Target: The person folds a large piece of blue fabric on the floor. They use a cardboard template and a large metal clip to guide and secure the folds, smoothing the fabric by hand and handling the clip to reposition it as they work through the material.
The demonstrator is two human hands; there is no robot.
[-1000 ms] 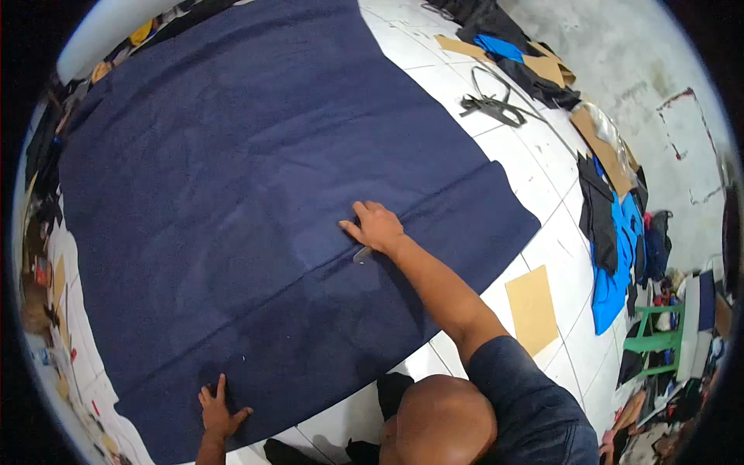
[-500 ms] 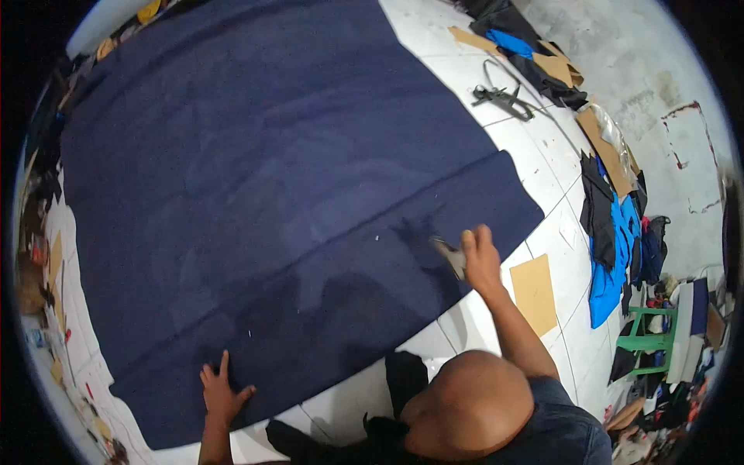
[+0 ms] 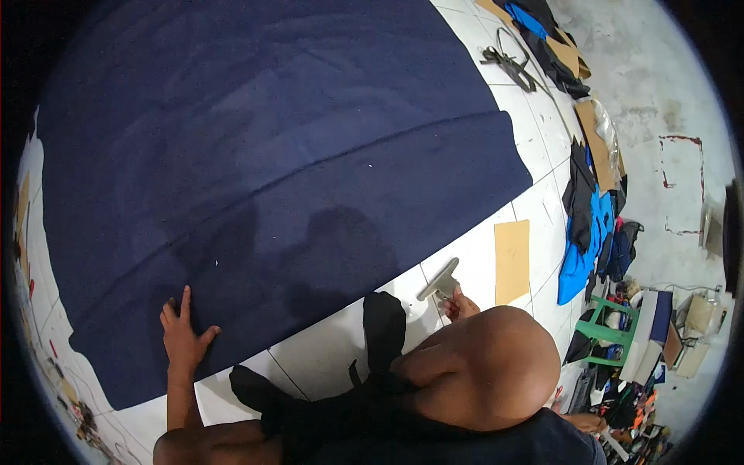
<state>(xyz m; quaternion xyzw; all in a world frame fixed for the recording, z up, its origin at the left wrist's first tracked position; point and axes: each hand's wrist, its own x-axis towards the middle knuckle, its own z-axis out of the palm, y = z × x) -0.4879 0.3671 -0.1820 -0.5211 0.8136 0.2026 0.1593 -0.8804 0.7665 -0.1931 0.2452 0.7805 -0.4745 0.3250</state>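
Note:
A large dark navy cloth lies spread over the white tiled floor, with a long fold or ridge running diagonally across its near part. My left hand presses on the near left part of the cloth, fingers spread and nothing in them. Beside my raised right knee, my right hand grips a grey, wide-edged T-shaped tool that looks like a scraper. The tool is above the white tiles, just off the near edge of the cloth. My knee partly hides the right hand.
A tan cardboard sheet lies right of the tool. Black straps lie at the far right. Blue fabric, dark garments and a green plastic stool line the right side by the grey wall.
My right hand has drawn back from over the cloth toward my knee, bringing the tool with it. My left hand stays spread on the cloth; the view has shifted.

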